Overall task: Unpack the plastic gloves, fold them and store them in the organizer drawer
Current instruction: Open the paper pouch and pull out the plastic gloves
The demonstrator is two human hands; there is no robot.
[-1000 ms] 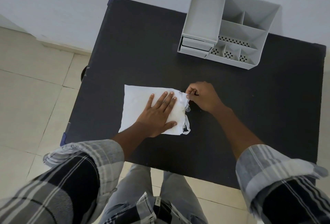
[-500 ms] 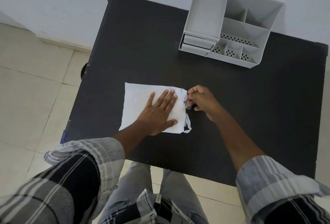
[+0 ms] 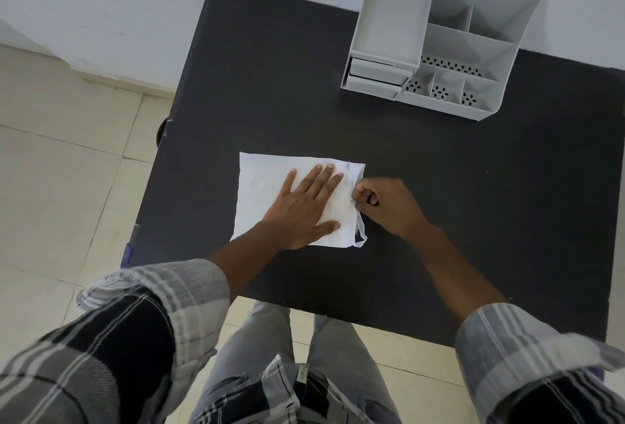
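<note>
Head view, looking down on a black table (image 3: pixel 439 220) set against a pale wall. White plastic packet of gloves (image 3: pixel 267 193) lies flat near the middle of the table, long side running left to right. Left hand (image 3: pixel 306 207) rests palm down on the packet's right half; fingers straight and slightly spread, thumb splayed toward the near edge, forearm coming up from lower left. Right hand (image 3: pixel 389 205) sits just beside the packet's right edge, fingers curled in, thumb and forefinger pinching the thin plastic at that edge. A loose strip of plastic (image 3: pixel 361 237) hangs off the near right corner. Grey organizer (image 3: pixel 443 38) stands at the far right of the table, well apart from both hands; its two drawers (image 3: pixel 375 77) on the left side look pushed in. Rolled plaid sleeves on both arms.

Against half a second ago: left hand unchanged, pressing in the same spot. Right hand has slid down along the packet's right edge, nearer the person, pinch kept. Packet has not shifted.
</note>
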